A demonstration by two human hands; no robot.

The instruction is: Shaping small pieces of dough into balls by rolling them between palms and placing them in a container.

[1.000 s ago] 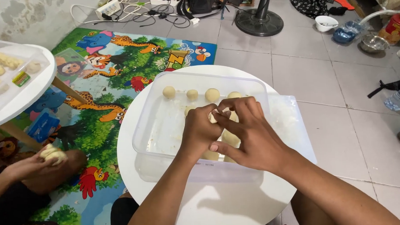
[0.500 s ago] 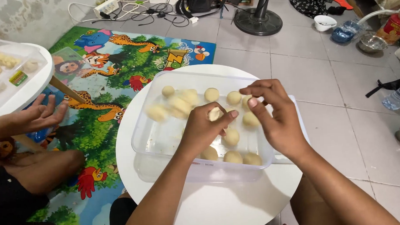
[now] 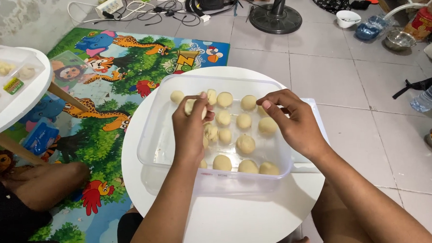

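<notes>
Dough ball (image 3: 194, 106), pale and round, sits pinched between the thumb and fingers of the left hand (image 3: 189, 130), held just above the far left part of the clear plastic container (image 3: 151, 143); the hand covers most of it, so its full shape cannot be made out. Right hand (image 3: 294, 123) hovers over the container's right side with its fingers (image 3: 273, 98) loosely curled and slightly apart, holding nothing that shows. Below both hands lie the other dough balls (image 3: 246, 144) in loose rows (a few are hidden under the left palm). The container rests on a round white bench (image 3: 230, 218), whose near edge is cut off by the forearms. To the left, a second white bench (image 3: 28, 98) carries a tray with more pale pieces and a small green-and-yellow packet (image 3: 13, 85), too small to make out. A colourful animal mat (image 3: 126, 67) covers the floor; at the far right stand a red-and-yellow tin (image 3: 421, 24) and a clear bottle (image 3: 431, 96), both partly cut off.
</notes>
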